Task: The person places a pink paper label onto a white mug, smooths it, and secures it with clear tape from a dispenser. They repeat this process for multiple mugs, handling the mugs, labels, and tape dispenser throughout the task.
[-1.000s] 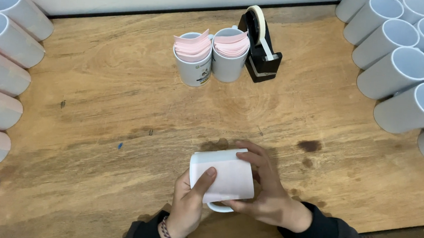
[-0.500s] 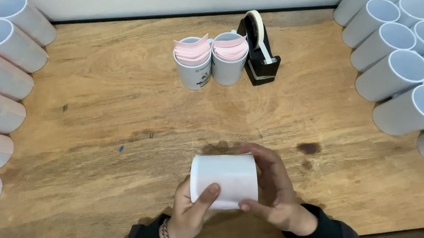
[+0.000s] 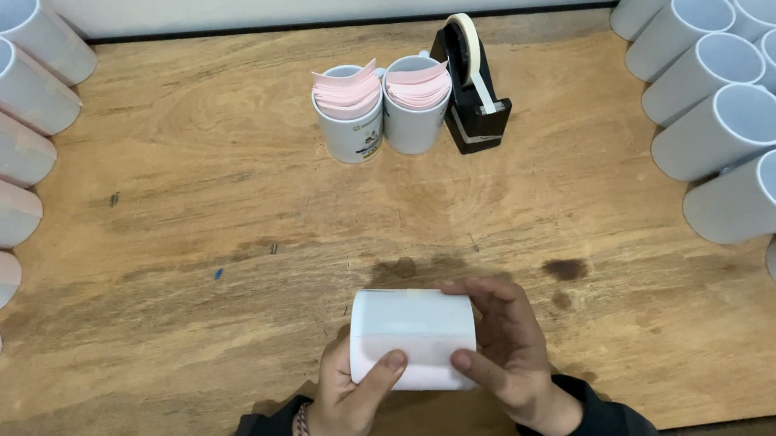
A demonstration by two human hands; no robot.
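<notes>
A white mug (image 3: 412, 336) lies on its side between both hands, just above the near edge of the wooden table (image 3: 226, 188). My left hand (image 3: 350, 397) holds it from below, thumb pressed on its front. My right hand (image 3: 506, 349) wraps its right end, fingers over the top and thumb on the front. A pale strip crosses the mug's side. The mug's opening and handle are hidden.
Two white mugs stuffed with pink paper slips (image 3: 350, 115) (image 3: 414, 104) stand at the back centre beside a black tape dispenser (image 3: 472, 87). Rows of white mugs lie on their sides along the left edge (image 3: 1, 154) and the right edge (image 3: 740, 133).
The mug has been turned in my hands from tilted to level and sideways. My right hand slid round its right end; my left thumb shifted across the front.
</notes>
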